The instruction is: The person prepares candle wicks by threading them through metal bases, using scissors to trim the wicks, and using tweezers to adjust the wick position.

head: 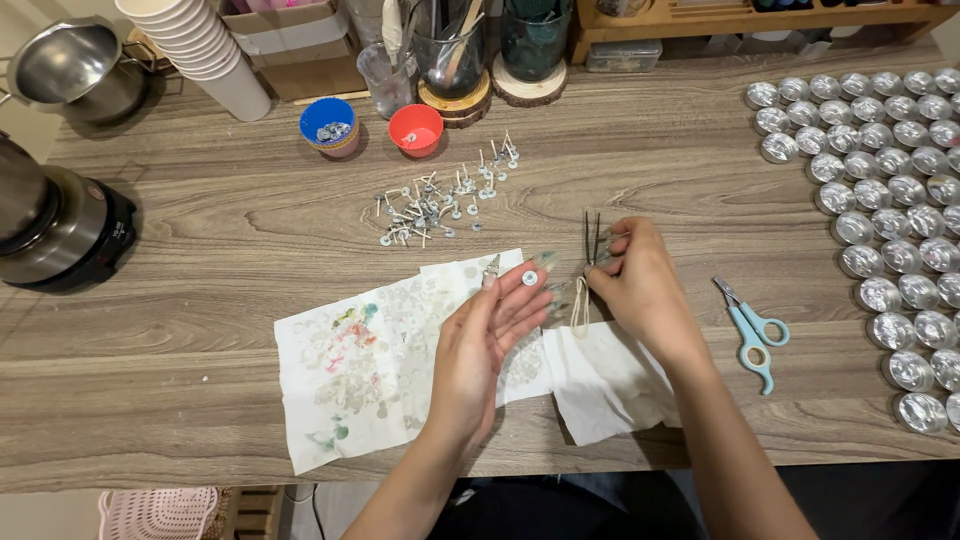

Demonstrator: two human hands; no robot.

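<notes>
We see our left hand (487,335) with the palm turned up and the fingers loosely spread, and a small round metal disc (529,278) lies on the fingertips; it is balanced there, not pinched. Our right hand (635,285) is closed around dark tweezers (592,237). The tweezers are thin and long, their long axis stands nearly straight away from us, and the tips point to the far side of the table (230,230). A pale loop of wick (579,305) hangs under the right hand, its long axis toward us.

We take the paper towel (350,370) as landmark. It is white, wrinkled, with faded colour stains, and it lies under both hands, near the table's near edge. The disc is just above its far edge. Beyond the towel lies a loose heap of small metal wick tabs (435,200), and further behind them a blue cup (328,125) and a red cup (415,129). To the right of the towel lie light blue scissors (752,330), with handles toward us, and further right many round shiny tins (890,190) stand in tight rows up to the table's edge. To the left of the towel the wood-grain surface is open as far as a black and steel pot (55,225).
</notes>
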